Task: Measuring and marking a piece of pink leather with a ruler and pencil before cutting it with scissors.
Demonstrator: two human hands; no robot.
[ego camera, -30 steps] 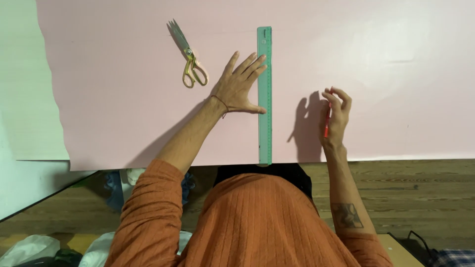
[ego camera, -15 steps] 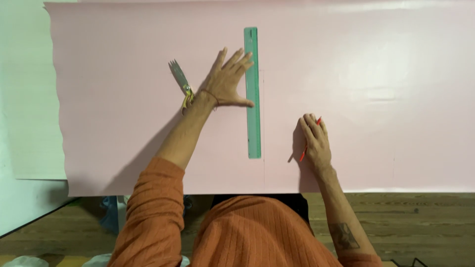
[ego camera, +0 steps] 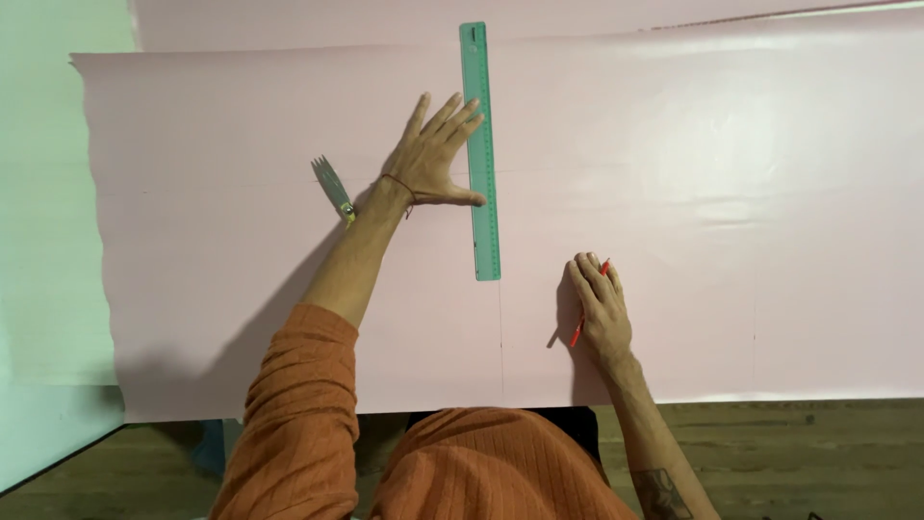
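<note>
- Support: wooden floor (ego camera: 818,453), dark brown planks, showing along the bottom edge.
- On the floor: large pink paper sheet (ego camera: 722,289), spread flat, covers most of the view.
- Pale green sheet (ego camera: 48,241) at the left, partly under the pink one.
- On the pink sheet: green ruler (ego camera: 481,144) lying lengthwise, scissors (ego camera: 334,188) partly hidden by a forearm.
</note>
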